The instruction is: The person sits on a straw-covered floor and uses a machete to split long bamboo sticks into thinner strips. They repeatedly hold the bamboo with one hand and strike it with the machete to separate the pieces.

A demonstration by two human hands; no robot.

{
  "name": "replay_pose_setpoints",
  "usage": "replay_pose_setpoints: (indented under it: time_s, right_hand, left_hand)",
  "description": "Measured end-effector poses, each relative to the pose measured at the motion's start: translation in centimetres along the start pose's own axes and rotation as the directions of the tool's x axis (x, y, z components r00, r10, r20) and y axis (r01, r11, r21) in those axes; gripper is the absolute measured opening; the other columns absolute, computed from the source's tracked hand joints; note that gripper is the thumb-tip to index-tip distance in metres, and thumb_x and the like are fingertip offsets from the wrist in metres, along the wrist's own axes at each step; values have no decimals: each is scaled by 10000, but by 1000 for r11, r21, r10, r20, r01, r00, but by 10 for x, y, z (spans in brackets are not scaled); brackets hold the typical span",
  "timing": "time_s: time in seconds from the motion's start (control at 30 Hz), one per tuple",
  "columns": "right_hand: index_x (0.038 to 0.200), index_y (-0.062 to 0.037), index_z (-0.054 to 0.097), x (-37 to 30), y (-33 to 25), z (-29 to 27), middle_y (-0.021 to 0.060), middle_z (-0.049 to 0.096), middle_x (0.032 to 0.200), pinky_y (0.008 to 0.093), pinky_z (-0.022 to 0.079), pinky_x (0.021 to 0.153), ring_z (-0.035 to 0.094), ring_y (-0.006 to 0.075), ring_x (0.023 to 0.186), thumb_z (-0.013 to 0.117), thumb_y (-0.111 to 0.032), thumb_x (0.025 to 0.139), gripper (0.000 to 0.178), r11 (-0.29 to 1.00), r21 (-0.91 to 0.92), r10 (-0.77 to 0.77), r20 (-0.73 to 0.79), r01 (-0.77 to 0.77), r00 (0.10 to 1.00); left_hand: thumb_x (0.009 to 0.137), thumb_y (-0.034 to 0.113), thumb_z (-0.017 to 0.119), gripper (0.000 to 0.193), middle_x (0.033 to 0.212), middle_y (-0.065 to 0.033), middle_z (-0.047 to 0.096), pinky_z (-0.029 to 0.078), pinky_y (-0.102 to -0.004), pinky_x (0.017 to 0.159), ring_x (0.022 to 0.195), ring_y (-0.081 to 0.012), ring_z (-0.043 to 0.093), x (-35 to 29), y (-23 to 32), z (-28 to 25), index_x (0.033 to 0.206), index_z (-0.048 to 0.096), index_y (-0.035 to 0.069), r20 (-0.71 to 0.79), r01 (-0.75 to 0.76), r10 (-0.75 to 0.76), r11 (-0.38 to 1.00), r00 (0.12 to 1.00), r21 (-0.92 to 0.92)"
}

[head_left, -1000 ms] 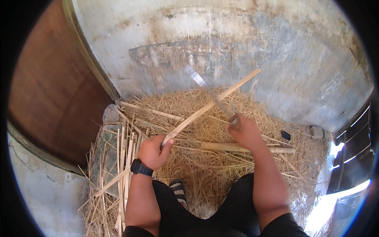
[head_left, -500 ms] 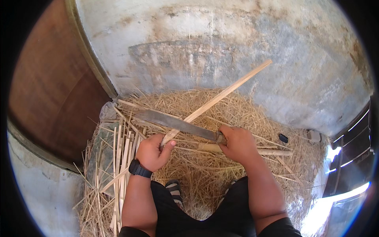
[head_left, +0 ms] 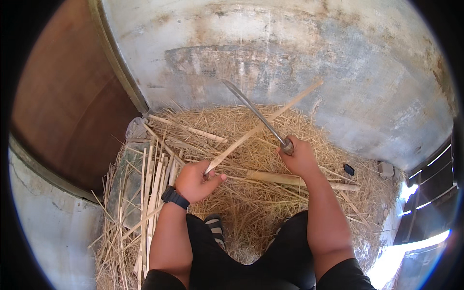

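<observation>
My left hand (head_left: 197,181), with a black watch on its wrist, grips the near end of a long pale split-wood strip (head_left: 243,140). That strip slants up and away to the right, toward the wall. In my right hand (head_left: 300,157) is the handle of a machete (head_left: 254,110), its long blade tilted up and to the left. The blade crosses the strip in this view; whether they touch I cannot tell. Under my right forearm a round bamboo pole (head_left: 275,178) lies on the straw.
Loose straw and shavings (head_left: 241,203) cover the floor. Several split strips (head_left: 153,188) are heaped at my left beside a stone slab (head_left: 129,183). A weathered wall (head_left: 270,53) rises ahead, with a brown door (head_left: 67,96) at left. A small black object (head_left: 349,169) and a block (head_left: 385,169) lie at right.
The machete has swung from lying nearly level across the strip to pointing up and away. My right hand has risen and moved slightly right; the strip has tipped slightly.
</observation>
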State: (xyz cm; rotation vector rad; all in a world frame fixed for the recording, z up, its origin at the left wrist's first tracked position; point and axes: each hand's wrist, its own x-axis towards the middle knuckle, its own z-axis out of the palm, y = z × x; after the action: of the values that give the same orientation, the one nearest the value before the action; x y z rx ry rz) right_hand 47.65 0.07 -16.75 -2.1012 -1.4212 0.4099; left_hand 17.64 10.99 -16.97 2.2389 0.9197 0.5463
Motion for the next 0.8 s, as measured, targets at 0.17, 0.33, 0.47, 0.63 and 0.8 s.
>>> replay_pose_setpoints:
  time_s: [0.17,0.33,0.47,0.63,0.8]
  right_hand:
    - [999,-60,648,-19,-32,16,114,713,749,377,583,606,718,207,694,719,-146,910,142,861,-370,-345,79,349,935]
    - [964,-73,645,-1,0,-6,126,708,754,383,574,610,706,241,660,734,-113,863,141,996,-22,-87,-54,86,995]
    - [947,-63,642,-18,-17,5,104,683,722,377,541,576,660,217,607,746,-136,870,148,968,-54,-250,-127,245,960]
    - [1052,-108,660,-5,-8,-17,112,724,821,418,566,660,698,266,690,723,-203,906,185,997,-49,60,-52,-62,997]
    - [1071,-105,672,-2,5,-16,146,745,882,436,577,674,720,268,720,703,-215,926,184,999,5,40,-74,-40,996]
  left_hand:
    - [857,358,819,401,589,-100,580,455,-349,511,515,-189,569,-5,-10,1,750,610,33,2,21,-21,999,1000,-49]
    - [859,349,815,408,577,-111,578,453,-356,488,480,-210,571,-7,5,-8,737,574,43,-57,-11,13,999,998,34]
    - [868,344,805,395,585,-138,595,465,-382,487,482,-246,598,-7,16,-7,746,582,41,-90,-36,44,995,995,95]
    - [902,384,762,419,638,-171,621,492,-448,530,564,-350,641,-7,16,-7,776,594,22,-77,-118,140,964,987,240]
    - [957,434,681,434,714,-190,640,510,-506,583,644,-426,646,-9,29,-8,838,598,25,-22,-120,133,941,991,316]
